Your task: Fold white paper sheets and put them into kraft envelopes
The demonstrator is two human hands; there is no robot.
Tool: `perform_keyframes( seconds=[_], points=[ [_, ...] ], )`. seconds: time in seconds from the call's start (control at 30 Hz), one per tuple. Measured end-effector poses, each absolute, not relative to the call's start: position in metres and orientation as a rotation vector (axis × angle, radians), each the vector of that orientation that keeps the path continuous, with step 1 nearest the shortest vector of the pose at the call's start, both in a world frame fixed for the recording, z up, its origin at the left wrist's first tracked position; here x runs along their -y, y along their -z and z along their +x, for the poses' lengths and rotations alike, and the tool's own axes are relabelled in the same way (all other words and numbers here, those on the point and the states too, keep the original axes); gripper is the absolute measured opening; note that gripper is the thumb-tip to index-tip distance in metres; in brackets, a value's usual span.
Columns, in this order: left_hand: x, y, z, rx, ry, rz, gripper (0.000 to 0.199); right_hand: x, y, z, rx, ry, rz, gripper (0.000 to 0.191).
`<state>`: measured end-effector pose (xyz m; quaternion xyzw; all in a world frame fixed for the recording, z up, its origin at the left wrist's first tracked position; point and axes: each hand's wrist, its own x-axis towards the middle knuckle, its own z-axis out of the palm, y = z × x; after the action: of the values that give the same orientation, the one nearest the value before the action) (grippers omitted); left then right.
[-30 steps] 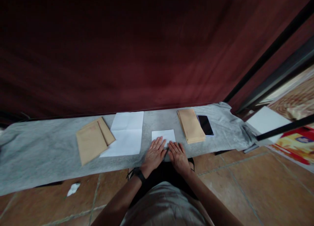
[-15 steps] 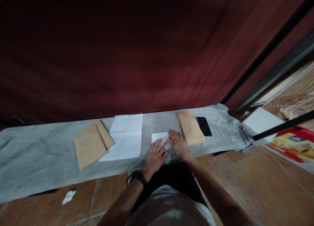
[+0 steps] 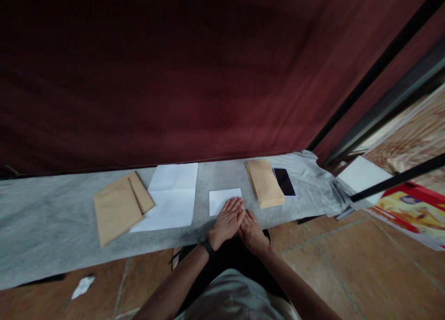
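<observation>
A small folded white sheet of paper [image 3: 217, 200] lies on the grey cloth in front of me. My left hand [image 3: 227, 220] rests flat across its lower right part, fingers stretched out and close together. Against it, at the near right corner of the paper, is my right hand [image 3: 252, 232], its fingers extended and partly covered by the left. To the left lies a larger white sheet [image 3: 175, 195] with a crease across it. Brown envelopes [image 3: 120, 206] overlap that sheet's left side. On the right sits a stack of brown envelopes [image 3: 266, 183].
A dark-screened phone [image 3: 284, 182] lies beside the right-hand stack. The long narrow table [image 3: 55, 218] has a grey cloth over it, and a dark red curtain [image 3: 194, 79] hangs behind. At the right are a black pole [image 3: 399, 177] and a red-and-yellow box [image 3: 417, 213].
My left hand has slid right over the paper towards my right hand. My right hand has drawn back towards me, off the paper's far edge. The two hands now touch.
</observation>
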<state>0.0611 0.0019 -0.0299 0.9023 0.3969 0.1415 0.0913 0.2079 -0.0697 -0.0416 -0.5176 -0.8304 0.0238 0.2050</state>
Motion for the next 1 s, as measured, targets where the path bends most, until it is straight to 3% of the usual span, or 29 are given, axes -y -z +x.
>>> perform_keyframes(
  seconds=[0.17, 0.63, 1.0],
  points=[
    [-0.022, 0.032, 0.083, -1.185, -0.380, 2.676, 0.055, 0.069, 0.040, 0.204, 2.288, -0.052, -1.470, 0.047],
    [-0.051, 0.042, 0.041, -1.447, -0.369, 2.735, 0.054, 0.071, 0.039, 0.201, 2.236, -0.079, -1.552, 0.048],
    [-0.015, 0.046, -0.009, -1.917, -0.513, 2.513, 0.059, 0.071, 0.042, 0.199, 2.219, -0.011, -1.542, 0.047]
  ],
)
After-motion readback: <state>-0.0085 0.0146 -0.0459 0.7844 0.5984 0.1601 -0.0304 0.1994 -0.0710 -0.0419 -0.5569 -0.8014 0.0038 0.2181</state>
